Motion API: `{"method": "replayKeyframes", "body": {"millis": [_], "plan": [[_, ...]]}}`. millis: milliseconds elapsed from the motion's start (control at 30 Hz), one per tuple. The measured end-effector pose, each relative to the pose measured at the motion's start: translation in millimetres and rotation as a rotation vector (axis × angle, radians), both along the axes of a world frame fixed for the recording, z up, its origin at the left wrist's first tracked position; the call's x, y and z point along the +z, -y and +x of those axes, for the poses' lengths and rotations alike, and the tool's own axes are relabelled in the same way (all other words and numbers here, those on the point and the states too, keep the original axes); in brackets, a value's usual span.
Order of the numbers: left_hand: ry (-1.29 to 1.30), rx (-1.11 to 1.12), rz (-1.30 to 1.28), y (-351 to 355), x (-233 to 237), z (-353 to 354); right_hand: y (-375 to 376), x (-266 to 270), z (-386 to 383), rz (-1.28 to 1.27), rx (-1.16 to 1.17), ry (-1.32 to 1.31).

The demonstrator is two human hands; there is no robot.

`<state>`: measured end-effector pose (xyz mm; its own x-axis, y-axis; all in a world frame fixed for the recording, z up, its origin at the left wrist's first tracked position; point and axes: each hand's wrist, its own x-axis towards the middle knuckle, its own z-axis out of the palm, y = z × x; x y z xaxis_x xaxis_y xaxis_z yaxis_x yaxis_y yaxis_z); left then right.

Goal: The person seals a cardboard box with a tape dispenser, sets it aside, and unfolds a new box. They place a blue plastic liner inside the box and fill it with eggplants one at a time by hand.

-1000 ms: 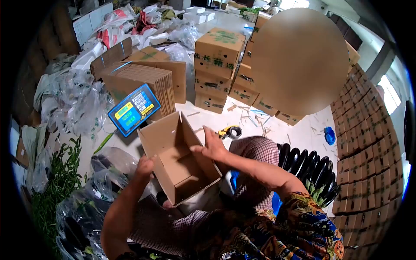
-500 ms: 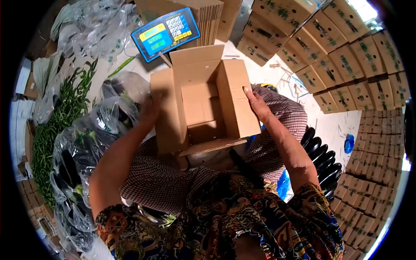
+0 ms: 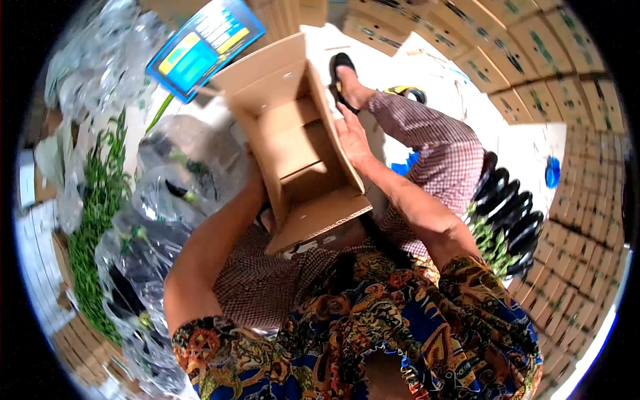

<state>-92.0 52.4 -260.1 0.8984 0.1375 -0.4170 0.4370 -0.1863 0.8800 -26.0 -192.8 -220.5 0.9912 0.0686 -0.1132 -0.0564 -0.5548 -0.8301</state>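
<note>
An open, bare-inside cardboard box (image 3: 303, 143) is tilted in front of my legs, with its far flap upright and its near flap leaning towards me. My right hand (image 3: 352, 139) presses along the box's right side, palm against it and fingers stretched out. On the opposite side, my left hand (image 3: 253, 175) is against the left wall; its fingers are mostly hidden behind the cardboard. The two side flaps no longer stick outward and appear folded down along the walls.
Left of me lie clear plastic bags of eggplants (image 3: 143, 247) and a pile of green peppers (image 3: 97, 247). Bare eggplants (image 3: 510, 207) line the right. A blue scale display (image 3: 205, 48) stands beyond the box. Stacked printed cartons (image 3: 573, 180) rise at right; a tape roll (image 3: 415, 95) lies near my foot.
Both hands have slid from the outspread side flaps to the box's sides, and those flaps have gone down. The box has turned and appears further left; the view has shifted too.
</note>
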Motion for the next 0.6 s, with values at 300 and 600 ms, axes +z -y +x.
{"method": "replayKeyframes", "body": {"millis": [300, 600], "plan": [[0.386, 0.227, 0.682, -58, 61, 12, 36, 82, -17, -0.276, -0.077, 0.349], [0.579, -0.035, 0.577, -84, 95, 86, 45, 103, -54, -0.385, 0.281, 0.346]]}}
